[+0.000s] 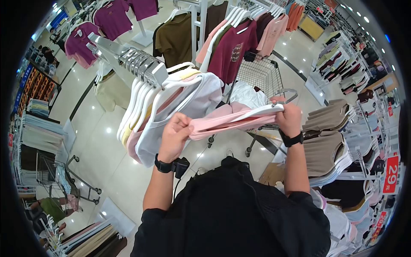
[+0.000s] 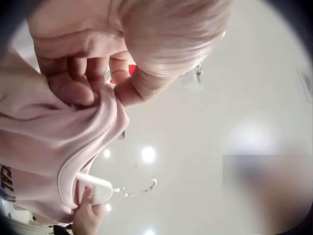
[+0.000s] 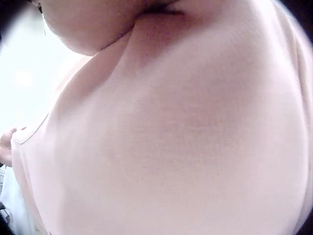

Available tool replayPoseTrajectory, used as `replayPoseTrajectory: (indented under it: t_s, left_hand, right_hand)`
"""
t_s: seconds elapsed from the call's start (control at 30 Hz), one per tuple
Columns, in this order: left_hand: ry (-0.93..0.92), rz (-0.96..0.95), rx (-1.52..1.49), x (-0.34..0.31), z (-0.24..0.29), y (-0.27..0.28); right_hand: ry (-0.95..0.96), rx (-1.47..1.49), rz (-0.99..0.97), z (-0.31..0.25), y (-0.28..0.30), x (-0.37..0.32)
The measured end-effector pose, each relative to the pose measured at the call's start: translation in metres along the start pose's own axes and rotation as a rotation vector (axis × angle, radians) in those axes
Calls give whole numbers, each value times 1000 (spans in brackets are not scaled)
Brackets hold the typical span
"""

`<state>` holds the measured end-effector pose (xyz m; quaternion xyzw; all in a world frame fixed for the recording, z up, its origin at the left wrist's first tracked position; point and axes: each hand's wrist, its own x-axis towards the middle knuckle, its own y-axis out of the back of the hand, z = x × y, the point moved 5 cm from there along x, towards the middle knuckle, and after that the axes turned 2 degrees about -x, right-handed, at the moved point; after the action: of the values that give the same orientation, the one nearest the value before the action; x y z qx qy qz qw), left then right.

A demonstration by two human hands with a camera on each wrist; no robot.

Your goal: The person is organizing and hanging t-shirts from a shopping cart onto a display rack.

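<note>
A pink shirt point(image 1: 231, 123) is stretched between both hands in the head view, with a white hanger point(image 1: 257, 112) at its neckline. The left hand point(image 1: 174, 130) pinches one end of the fabric between thumb and fingers; the left wrist view shows this pinch on the pink shirt point(image 2: 73, 132) close up. At the other end the right hand point(image 1: 287, 119) grips the shirt and hanger, beside the metal hook point(image 1: 287, 95). Pink fabric point(image 3: 171, 137) fills most of the right wrist view, and the right hand's fingertips are hidden there.
A metal rack arm point(image 1: 128, 58) with shirts on white hangers point(image 1: 150, 103) stands at the left hand. Behind the pink shirt is a shopping cart point(image 1: 263, 75) with white cloth inside. More clothing racks stand on the right, where brown shirts point(image 1: 323, 150) hang.
</note>
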<state>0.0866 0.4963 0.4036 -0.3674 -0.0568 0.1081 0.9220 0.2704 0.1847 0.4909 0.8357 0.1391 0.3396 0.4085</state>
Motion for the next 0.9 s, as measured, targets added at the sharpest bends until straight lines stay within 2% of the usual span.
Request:
replayPoseTrajectory:
  t_s: [0.07,0.1,0.13,0.2,0.23,0.27,0.33,0.47,0.5,0.57,0.6,0.67,0.73,0.8,0.87,0.9]
  left_hand:
    - [89,-110,259,-6,-10,-23]
    - [37,-133,331,-9,-12,-33]
    - [34,-125,341,-10,-9,-41]
    - [-484,-165,1173,-18,26,-83]
    - [-563,-125,1346,-23,38,-99]
    - [-571,-108,1363,-29,44,-103]
    - [-438,-81,1325,-43,49,-104]
    - [-585,44,1383,-59,52,-121]
    - [-656,152,1448,-60,53,-133]
    - [-633,255,1587,-68,52,-151]
    - [-610,331,1705,-71,51,-158]
    - [-541,404,1831,-79,47,-167]
    - [-466,479,1948,-93,43,-173]
    - [-367,724,1830,-117,47,-168]
    - [-323,928,1746,-143,56,-167]
    - [-338,1029,1705,-153,58,-167]
  right_hand:
    - [66,93,70,-6,-9,-6]
    - [12,118,-23,-8,-14,-10]
    - [71,180,-14,-18,-14,-10]
    - [49,296,-62,-23,-11,-13]
    - [-10,435,-79,-19,-8,-15]
    - [-14,583,-74,-22,1,-11]
    - [-118,817,-113,-20,16,0]
    - [-73,832,-296,-7,19,21]
    - [-63,917,-347,-10,15,26]
    - [-74,1107,-423,-21,-1,29]
    - [53,894,-443,-25,-7,29]
    - [277,905,-574,-39,-17,23]
    - [339,1007,-622,-49,-7,31]
    - [367,784,-632,-49,-2,42]
    - [566,829,-341,-41,-4,54]
    - [546,780,-401,-34,-9,59]
